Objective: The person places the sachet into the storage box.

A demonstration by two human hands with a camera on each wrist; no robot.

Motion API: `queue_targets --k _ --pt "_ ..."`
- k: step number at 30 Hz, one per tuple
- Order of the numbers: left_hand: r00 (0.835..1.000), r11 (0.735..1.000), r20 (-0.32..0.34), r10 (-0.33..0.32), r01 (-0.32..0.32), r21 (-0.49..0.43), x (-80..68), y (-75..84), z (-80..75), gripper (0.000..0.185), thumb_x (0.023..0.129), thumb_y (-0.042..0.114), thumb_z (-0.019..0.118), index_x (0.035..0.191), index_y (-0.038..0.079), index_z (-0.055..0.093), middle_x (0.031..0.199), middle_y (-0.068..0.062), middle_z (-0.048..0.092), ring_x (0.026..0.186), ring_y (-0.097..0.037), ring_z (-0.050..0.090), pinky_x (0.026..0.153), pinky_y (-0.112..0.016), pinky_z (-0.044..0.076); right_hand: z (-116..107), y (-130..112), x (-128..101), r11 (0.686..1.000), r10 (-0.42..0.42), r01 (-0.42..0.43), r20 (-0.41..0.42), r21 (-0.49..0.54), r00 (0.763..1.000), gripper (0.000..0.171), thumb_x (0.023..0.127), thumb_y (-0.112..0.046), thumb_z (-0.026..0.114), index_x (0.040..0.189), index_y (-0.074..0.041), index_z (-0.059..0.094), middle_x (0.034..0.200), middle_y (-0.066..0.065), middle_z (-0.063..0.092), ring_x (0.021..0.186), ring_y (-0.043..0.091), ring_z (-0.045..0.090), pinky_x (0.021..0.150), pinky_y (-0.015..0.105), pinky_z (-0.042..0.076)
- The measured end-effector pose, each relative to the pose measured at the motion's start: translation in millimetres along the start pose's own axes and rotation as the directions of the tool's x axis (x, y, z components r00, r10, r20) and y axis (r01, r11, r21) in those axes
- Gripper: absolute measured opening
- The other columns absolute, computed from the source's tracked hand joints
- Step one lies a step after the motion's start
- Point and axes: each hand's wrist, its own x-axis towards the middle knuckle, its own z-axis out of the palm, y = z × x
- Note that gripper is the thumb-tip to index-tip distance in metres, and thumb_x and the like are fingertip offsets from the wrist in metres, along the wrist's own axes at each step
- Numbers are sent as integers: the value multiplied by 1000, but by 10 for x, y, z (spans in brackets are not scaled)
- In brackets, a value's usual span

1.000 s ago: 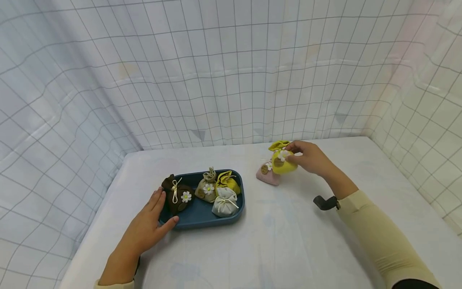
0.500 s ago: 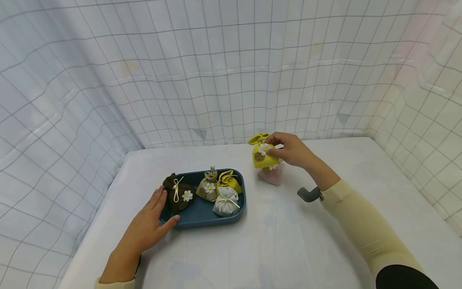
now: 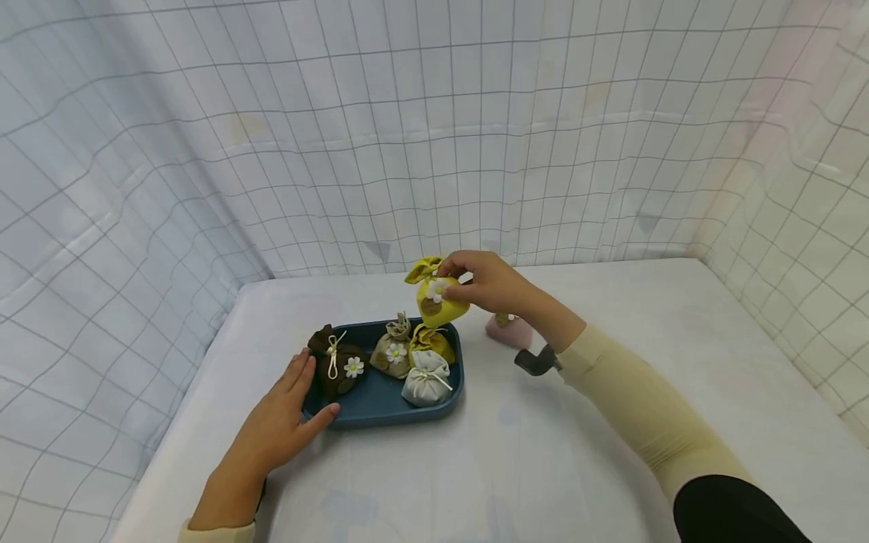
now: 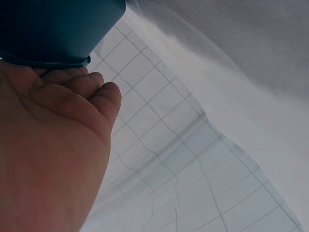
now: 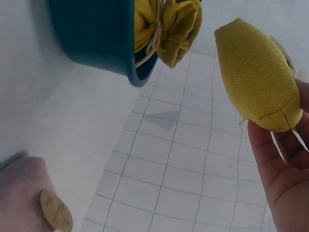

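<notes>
Right hand point(image 3: 489, 283) has carried the pinched yellow pouch point(image 3: 440, 299) from the pink pouch point(image 3: 508, 329) to above the blue tray point(image 3: 380, 403); left hand point(image 3: 281, 426), fingers flat, steadies it.

The head view looks down from 6 o'clock; both close wrist views look upward, sharing the tray point(image 3: 380, 403) rim.

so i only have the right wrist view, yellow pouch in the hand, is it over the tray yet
Observer: Roughly; the head view shows the yellow pouch held above the far edge of the blue tray.
Operator: how many are in the tray
Observer: Four: brown, beige, yellow and white.
Operator: and the left hand
Observer: The left hand rests against the tray's near left corner.
</notes>
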Motion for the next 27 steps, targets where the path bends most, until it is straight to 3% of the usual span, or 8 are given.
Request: queue_targets --k 6,13,27 --pt "1000 1000 1 0 0 -5 3 14 -18 92 96 53 59 156 -4 19 163 -21 13 147 -42 17 110 -60 29 166 -143 147 999 -36 36 56 17 998 18 93 -18 71 110 -16 66 106 -5 65 100 12 59 82 32 52" --pt "1000 1000 7 -12 12 -3 -6 13 -24 92 96 54 59 157 -3 18 163 -21 13 148 -41 17 111 -59 29 365 -273 278 996 -70 64 121 58 990 20 93 -17 70 112 -13 66 108 -3 65 99 11 60 81 25 54" --pt "1000 1000 -7 -5 5 -1 3 -2 -2 93 96 55 58 156 -4 20 163 -20 14 147 -42 20 109 -61 30 798 -429 259 993 -34 15 158 120 987 18 93 -19 71 110 -16 67 105 -5 65 94 9 60 72 25 52"
